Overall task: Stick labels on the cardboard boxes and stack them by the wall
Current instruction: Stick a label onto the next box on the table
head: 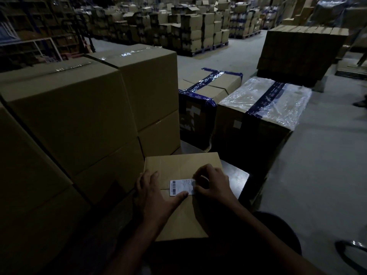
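Low in the centre of the frame, the fingers of the right hand (213,182) curl narrow and pinch the right edge of a white barcode label (181,187), while the left hand (156,192) lies flat with straight fingers, its thumb pressing the label's lower edge. The label sits on the top of a small cardboard box (184,167), across its centre seam, just in front of the person. It looks partly stuck, not yet smoothed flat, so this box still has to be finished and stacked.

At left of the frame, stacked plain boxes (75,108) stand two high and closed; I cannot see labels on them. At centre right, a blue-taped box (210,90) and a plastic-wrapped box (266,104) sit shut on the floor (321,155). No contents show anywhere. Across the top of the frame, palleted cartons (198,30) fill the warehouse.
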### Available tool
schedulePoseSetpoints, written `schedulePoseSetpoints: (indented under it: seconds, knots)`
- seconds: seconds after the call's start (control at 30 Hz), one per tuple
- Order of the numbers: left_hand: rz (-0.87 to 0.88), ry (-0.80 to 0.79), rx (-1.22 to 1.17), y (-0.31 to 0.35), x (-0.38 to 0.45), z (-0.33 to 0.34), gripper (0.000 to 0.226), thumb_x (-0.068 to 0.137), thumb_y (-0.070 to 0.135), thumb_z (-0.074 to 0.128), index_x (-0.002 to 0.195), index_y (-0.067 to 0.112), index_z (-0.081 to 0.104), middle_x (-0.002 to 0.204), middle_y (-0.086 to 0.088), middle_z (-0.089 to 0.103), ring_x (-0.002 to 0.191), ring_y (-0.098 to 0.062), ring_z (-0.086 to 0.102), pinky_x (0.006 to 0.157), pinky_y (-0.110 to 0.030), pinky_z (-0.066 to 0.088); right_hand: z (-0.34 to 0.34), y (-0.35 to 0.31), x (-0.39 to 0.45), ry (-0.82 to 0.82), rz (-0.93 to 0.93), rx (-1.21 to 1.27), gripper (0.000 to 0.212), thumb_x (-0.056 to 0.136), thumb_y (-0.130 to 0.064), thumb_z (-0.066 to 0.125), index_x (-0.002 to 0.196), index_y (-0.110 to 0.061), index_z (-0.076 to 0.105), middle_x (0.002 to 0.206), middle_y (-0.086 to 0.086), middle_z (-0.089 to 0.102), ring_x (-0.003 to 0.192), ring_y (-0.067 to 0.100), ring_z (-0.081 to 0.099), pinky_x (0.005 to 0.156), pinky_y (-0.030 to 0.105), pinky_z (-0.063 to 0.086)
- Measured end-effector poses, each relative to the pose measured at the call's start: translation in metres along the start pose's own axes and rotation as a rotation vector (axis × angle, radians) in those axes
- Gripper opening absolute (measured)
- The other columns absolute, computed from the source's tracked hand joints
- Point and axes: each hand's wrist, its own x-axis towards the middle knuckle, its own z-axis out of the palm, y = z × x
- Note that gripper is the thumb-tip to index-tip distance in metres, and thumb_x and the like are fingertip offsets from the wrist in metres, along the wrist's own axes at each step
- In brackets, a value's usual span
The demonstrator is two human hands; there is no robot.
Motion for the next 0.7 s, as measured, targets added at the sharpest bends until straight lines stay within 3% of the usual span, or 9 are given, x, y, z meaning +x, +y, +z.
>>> schedulePoseSetpoints:
  seconds: [0.13, 0.23, 0.4, 0.57, 0.7]
  knots:
    - [0.003, 0.001, 0.012, -0.001, 0.001, 0.001, 0.113, 0.060, 0.086, 0.065, 0.150, 0.026, 0.032, 0.162, 0.001, 0.017, 0.148, -0.020, 0.010, 0.113, -0.052, 0.030, -0.001, 0.000, 0.001, -0.020, 0.029, 0.064, 0.033, 0.073, -0.030, 0.075, 0.082, -0.042, 0.046, 0.102, -0.010, 0.063, 0.103, 0.006, 0.061, 0.098, 0.044, 0.049]
    - [-0.001, 0.001, 0.010, -0.001, 0.001, 0.000, 0.112, 0.061, 0.085, 0.064, 0.151, 0.026, 0.031, 0.162, 0.002, 0.016, 0.148, -0.020, 0.008, 0.113, -0.052, 0.029, -0.004, 0.001, 0.002, -0.014, 0.032, 0.094, 0.037, 0.075, -0.021, 0.077, 0.083, -0.039, 0.045, 0.099, -0.009, 0.065, 0.100, 0.007, 0.065, 0.094, 0.036, 0.054]
    - [0.002, -0.010, 0.007, -0.001, 0.001, -0.001, 0.116, 0.058, 0.089, 0.063, 0.150, 0.027, 0.030, 0.162, 0.003, 0.016, 0.149, -0.018, 0.007, 0.112, -0.052, 0.030, -0.001, -0.001, -0.002, 0.001, 0.005, 0.019, 0.034, 0.077, -0.021, 0.076, 0.089, -0.036, 0.048, 0.094, -0.024, 0.050, 0.103, 0.004, 0.053, 0.101, 0.043, 0.046]
    - [0.010, -0.043, -0.002, -0.001, -0.001, -0.003, 0.125, 0.052, 0.091, 0.066, 0.153, 0.029, 0.025, 0.164, 0.005, 0.009, 0.150, -0.014, 0.000, 0.113, -0.053, 0.027, -0.007, -0.003, 0.003, -0.029, 0.008, 0.002, 0.031, 0.073, -0.021, 0.074, 0.086, -0.035, 0.050, 0.094, -0.018, 0.064, 0.103, 0.010, 0.054, 0.098, 0.045, 0.042]
    - [0.002, -0.048, 0.002, -0.001, -0.001, -0.003, 0.127, 0.051, 0.092, 0.065, 0.153, 0.030, 0.024, 0.164, 0.006, 0.009, 0.150, -0.014, -0.001, 0.114, -0.052, 0.027, -0.009, -0.004, 0.003, -0.026, 0.035, 0.111, 0.036, 0.075, -0.013, 0.076, 0.086, -0.033, 0.047, 0.096, -0.013, 0.067, 0.101, 0.006, 0.064, 0.098, 0.036, 0.049]
